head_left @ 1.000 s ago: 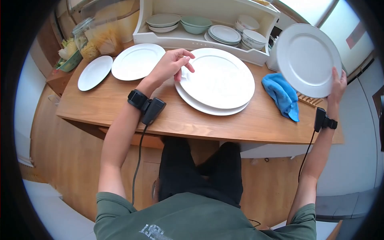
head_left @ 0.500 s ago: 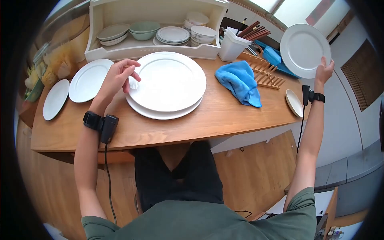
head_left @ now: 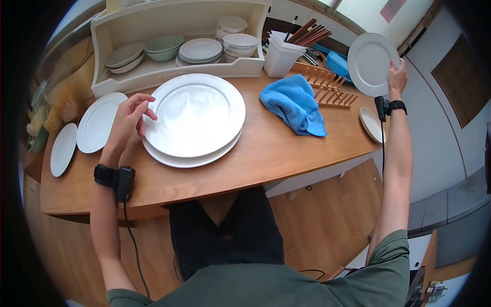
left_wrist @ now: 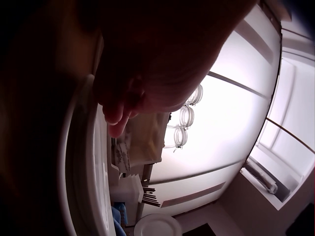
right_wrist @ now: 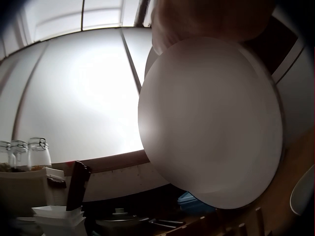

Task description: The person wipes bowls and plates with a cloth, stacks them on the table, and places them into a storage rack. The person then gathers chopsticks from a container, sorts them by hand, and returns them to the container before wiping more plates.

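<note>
My right hand (head_left: 397, 81) grips a round white plate (head_left: 372, 64) by its right edge, raised over the far right end of the table. The plate stands nearly upright, its broad face filling much of the right wrist view. At the left, my left hand (head_left: 129, 116) hangs with loosely bent fingers at the rim of two large stacked white plates (head_left: 197, 117). Nothing is between its fingers. In the left wrist view that hand (left_wrist: 157, 64) is dark, its fingertips close above the plate rim.
Two white plates, one larger (head_left: 99, 123) and one smaller (head_left: 64, 151), lie left. A blue cloth (head_left: 295, 105) lies beside a wooden rack (head_left: 332, 94) and white chopstick holders (head_left: 281, 56). A small oval dish (head_left: 372, 124) sits right. Behind, a white shelf (head_left: 174, 79) holds bowls and plates.
The view has turned rightward, bringing the rack and oval dish into sight. My right hand still holds the plate, now further back past the cloth; my left hand stays by the stacked plates.
</note>
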Demonstrator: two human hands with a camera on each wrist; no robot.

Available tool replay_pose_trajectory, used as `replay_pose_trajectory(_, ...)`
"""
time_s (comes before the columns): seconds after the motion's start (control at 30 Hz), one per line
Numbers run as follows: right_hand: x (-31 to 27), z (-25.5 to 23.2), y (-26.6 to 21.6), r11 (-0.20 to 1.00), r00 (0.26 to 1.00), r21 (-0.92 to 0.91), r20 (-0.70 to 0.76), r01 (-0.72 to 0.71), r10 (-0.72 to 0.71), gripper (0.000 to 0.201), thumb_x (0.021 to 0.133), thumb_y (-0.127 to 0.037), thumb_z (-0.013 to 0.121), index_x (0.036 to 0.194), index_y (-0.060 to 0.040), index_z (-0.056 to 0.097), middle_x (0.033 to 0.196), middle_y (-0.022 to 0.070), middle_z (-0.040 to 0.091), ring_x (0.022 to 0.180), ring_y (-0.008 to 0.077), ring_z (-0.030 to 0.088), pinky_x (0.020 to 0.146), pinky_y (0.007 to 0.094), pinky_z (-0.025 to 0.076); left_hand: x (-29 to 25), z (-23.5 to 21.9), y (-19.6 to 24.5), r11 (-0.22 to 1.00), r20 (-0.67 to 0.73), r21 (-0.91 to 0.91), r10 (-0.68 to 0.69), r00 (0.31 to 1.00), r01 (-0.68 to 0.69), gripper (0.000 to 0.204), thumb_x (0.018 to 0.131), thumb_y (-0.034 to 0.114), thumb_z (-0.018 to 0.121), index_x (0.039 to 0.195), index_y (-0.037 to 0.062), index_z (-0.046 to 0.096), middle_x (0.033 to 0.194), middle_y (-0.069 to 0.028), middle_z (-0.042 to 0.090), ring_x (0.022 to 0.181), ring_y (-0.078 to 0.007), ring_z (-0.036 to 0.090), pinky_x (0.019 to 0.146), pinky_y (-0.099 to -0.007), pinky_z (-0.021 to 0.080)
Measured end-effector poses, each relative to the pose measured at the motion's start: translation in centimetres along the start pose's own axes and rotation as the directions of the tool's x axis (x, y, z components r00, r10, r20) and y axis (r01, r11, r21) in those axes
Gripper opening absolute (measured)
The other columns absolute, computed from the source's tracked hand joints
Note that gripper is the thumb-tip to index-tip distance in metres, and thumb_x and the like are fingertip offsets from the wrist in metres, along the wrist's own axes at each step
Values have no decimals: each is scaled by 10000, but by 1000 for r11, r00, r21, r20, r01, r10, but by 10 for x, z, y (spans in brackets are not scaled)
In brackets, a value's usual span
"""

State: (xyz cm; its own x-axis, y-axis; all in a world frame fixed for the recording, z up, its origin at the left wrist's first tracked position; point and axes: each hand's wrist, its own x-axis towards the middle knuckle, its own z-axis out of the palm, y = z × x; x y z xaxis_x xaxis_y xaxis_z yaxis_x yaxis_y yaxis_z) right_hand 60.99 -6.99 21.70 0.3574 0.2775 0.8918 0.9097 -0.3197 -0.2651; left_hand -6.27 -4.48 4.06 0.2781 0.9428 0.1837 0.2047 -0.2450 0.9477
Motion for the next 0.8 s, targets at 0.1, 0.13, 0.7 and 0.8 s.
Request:
replay_pose_trajectory(0.1, -2, 15, 17, 999, 998, 4, 51, 32, -32, 375, 892, -353, 559, 1191, -128, 529, 1006, 204, 659, 950, 402, 619, 804, 467, 481, -1, 1, 2, 1000, -17, -12, -3, 1000, 2, 247, 955, 169, 445, 1072, -6, 575, 716, -61, 635, 395, -57, 446, 368, -185, 347)
replay_pose_trajectory(0.13, -4, 21, 21, 998, 997, -6, 35, 64, -64, 376, 893, -356, 559, 1194, -133, 529, 1014, 205, 656, 958, 401, 617, 807, 466, 481, -1, 1, 2, 1000, -21, -10, 2, 1000, -3, 247, 955, 169, 445, 1072, -6, 575, 716, -61, 635, 395, -57, 446, 368, -185, 347)
replay_pose_trajectory(0.7, -29, 72, 57, 1000, 989, 22, 148, 16, -19, 445, 875, -385, 561, 1225, -112, 533, 1081, 211, 638, 1032, 404, 588, 871, 449, 457, -1, 2, 3, 999, -41, 37, -31, 999, 33, 253, 960, 191, 440, 1078, 9, 569, 711, -57, 630, 394, -46, 431, 377, -176, 322)
replay_pose_trajectory(0.8, -34, 76, 60, 999, 984, 49, 176, -12, 3, 450, 868, -378, 575, 1214, -91, 546, 1092, 220, 631, 1044, 396, 587, 878, 437, 458, -1, 2, 3, 998, -43, 37, -39, 998, 40, 250, 961, 191, 439, 1077, 13, 570, 711, -55, 628, 396, -46, 429, 378, -175, 322)
